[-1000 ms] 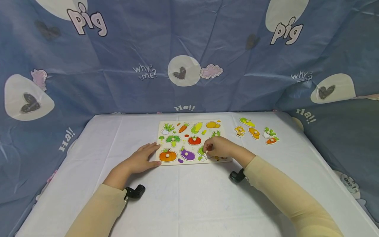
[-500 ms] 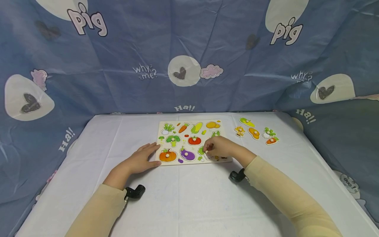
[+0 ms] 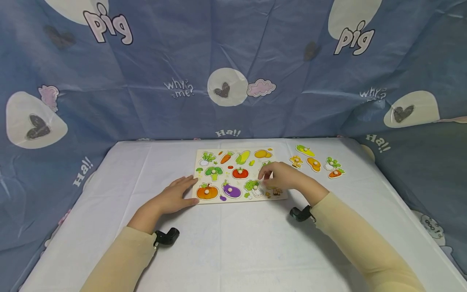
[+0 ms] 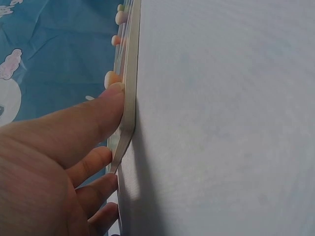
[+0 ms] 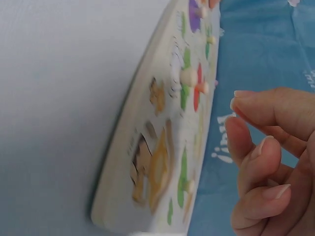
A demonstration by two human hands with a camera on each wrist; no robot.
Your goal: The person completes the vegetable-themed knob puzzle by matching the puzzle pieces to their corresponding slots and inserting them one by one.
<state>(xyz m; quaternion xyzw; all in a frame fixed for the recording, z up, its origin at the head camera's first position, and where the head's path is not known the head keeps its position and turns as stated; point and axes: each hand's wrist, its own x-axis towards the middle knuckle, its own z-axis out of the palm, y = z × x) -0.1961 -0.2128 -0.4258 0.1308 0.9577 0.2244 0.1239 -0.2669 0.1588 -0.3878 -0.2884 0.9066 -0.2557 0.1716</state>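
A wooden vegetable puzzle board (image 3: 198, 153) lies on the table. My left hand (image 3: 175, 196) rests at its left edge, fingers extended; in the left wrist view the thumb (image 4: 106, 110) presses the board's rim. My right hand (image 3: 282, 177) hovers over the board's right side with loosely bent fingers and nothing between them. Just left of it, the knobbed leafy cabbage piece (image 3: 251, 185) lies in the bottom row, beside the eggplant piece (image 3: 231, 190) and pumpkin piece (image 3: 206, 192). The right wrist view shows a mushroom picture (image 5: 160, 169) without a knob near the board's corner.
Loose knobbed pieces lie right of the board: corn (image 3: 305, 151), mushroom (image 3: 295, 162), potato (image 3: 313, 164), white radish (image 3: 331, 163) and carrot (image 3: 335, 174). The white-covered table (image 3: 233, 247) ends at a blue printed curtain (image 3: 175, 113) behind.
My right hand has let go of the cabbage piece's knob and moved up and to the right, uncovering the piece. My left hand has stayed at the board's edge.
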